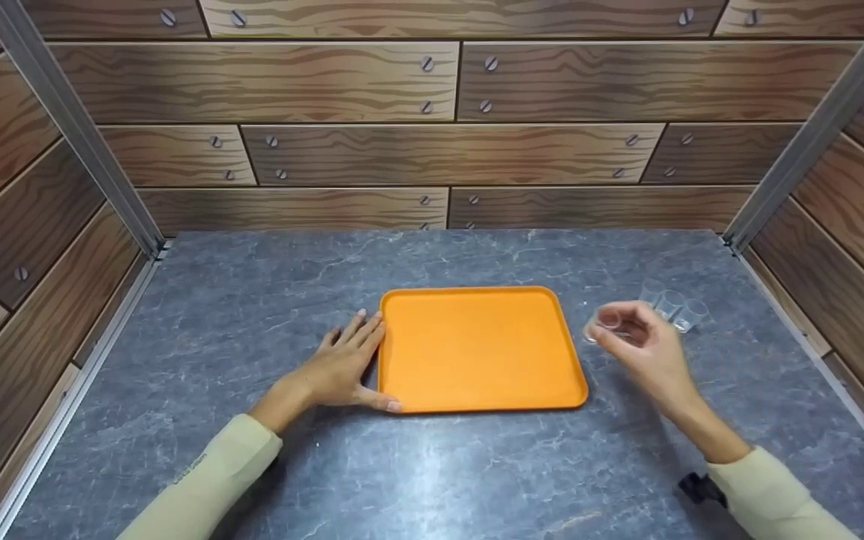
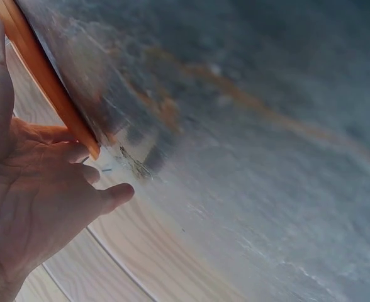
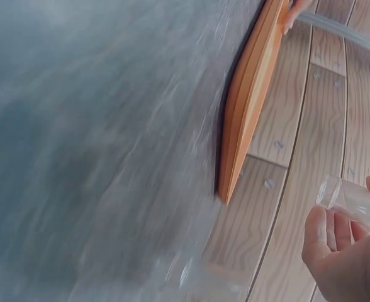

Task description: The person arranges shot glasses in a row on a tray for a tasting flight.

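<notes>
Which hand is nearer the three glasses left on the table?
Right. The right hand, holding a glass, is just beside the three glasses; the left hand rests on the tray's far side.

- One orange tray (image 1: 481, 349) sits mid-counter, nearer the front edge.
- Four small clear cups: one (image 1: 606, 324) pinched in my right hand (image 1: 646, 345), three (image 1: 672, 305) clustered toward the counter's right edge.
- Two hands; my left hand (image 1: 342, 364) rests at the tray's left edge.

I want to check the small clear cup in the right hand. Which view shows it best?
The right wrist view: the clear cup is close, pinched by the right hand. The head view shows it small and faint. The left wrist view does not show it.
</notes>
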Demonstrator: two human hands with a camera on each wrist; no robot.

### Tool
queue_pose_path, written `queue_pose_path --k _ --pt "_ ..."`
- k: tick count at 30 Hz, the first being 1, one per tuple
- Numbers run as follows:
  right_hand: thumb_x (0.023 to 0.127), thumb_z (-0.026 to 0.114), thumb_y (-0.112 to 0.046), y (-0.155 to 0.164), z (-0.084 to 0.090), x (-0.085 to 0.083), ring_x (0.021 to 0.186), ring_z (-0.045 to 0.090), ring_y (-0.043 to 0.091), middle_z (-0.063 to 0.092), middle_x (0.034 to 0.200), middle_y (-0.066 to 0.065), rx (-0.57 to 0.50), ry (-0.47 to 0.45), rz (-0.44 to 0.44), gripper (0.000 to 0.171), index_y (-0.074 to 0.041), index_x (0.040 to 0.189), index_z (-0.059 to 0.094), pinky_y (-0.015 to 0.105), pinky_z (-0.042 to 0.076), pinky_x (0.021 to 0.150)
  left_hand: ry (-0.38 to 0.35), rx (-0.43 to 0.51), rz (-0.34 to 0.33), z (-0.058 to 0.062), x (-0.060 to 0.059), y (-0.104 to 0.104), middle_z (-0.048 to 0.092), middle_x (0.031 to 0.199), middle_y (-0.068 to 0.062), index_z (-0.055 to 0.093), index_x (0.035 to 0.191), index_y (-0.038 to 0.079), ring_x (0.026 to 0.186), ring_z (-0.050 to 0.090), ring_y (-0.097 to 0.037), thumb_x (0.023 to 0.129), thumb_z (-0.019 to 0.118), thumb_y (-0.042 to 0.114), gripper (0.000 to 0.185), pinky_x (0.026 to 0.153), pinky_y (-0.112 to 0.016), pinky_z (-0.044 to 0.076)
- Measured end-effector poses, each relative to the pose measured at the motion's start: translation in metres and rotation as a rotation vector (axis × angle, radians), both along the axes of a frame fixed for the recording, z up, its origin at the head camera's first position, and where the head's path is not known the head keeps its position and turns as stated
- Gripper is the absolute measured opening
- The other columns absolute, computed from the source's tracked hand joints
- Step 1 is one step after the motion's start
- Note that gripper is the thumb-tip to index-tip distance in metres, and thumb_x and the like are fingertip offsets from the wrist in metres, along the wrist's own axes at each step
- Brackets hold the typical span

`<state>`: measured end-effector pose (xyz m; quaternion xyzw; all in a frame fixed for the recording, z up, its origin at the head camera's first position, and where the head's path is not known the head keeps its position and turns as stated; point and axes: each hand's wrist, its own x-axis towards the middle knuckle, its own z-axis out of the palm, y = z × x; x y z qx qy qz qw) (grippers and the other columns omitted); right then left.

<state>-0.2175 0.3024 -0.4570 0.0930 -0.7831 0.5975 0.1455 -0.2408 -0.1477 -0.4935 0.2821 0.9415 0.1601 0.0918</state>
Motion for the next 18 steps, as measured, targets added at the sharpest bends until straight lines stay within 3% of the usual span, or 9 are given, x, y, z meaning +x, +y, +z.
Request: queue_pose_path --k 12,18 --pt "0.087 0.082 -0.004 -0.048 -0.013 -0.011 0.093 0.074 0.021 0.069 0.105 0.021 -0.023 -0.03 0.115 0.03 0.005 0.112 0.068 0.03 0.059 0.083 -0.014 -0.047 0.003 0.004 -0.001 0.003 0.006 0.173 -0.013 0.014 0.165 0.006 0.159 0.004 -0.035 0.074 0.067 0.085 0.131 0.12 -0.068 0.013" --pt "0.087 0.082 -0.007 -0.067 -0.018 -0.011 0.094 0.073 0.027 0.069 0.105 0.019 -0.015 -0.086 0.16 0.032 0.003 0.115 0.068 0.028 0.059 0.082 0.038 -0.08 -0.02 0.002 -0.002 -0.001 0.011 0.172 -0.014 0.017 0.165 0.006 0.158 0.01 -0.037 0.073 0.061 0.09 0.132 0.117 -0.071 0.018"
